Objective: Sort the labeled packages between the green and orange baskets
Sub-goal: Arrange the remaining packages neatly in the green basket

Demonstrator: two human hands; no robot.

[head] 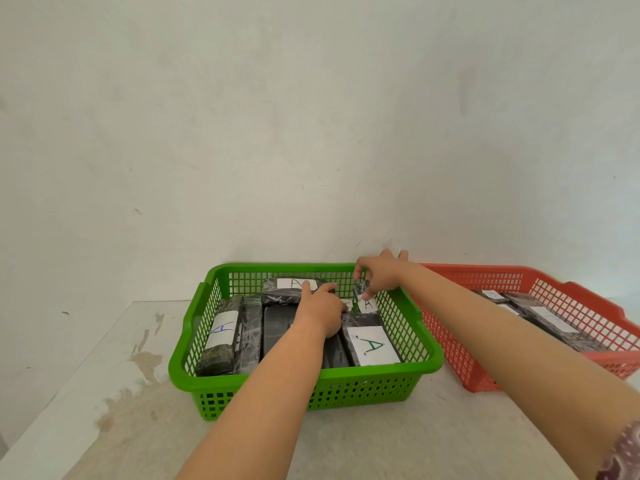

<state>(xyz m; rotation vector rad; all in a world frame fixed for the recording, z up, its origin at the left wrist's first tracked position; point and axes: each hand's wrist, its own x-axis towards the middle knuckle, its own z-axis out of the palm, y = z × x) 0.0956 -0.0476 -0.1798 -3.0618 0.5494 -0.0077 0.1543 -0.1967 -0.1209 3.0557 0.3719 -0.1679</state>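
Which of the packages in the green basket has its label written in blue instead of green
The package at the far left of the green basket, lying along the left wall. Its letter is blue; the near-right package shows a green A.

Soft, even daylight is filling my view, throwing only faint shadows under the green basket, while the wide lens is bending the tabletop edge left of that basket and my forearms below it are looking stretched and slightly soft.
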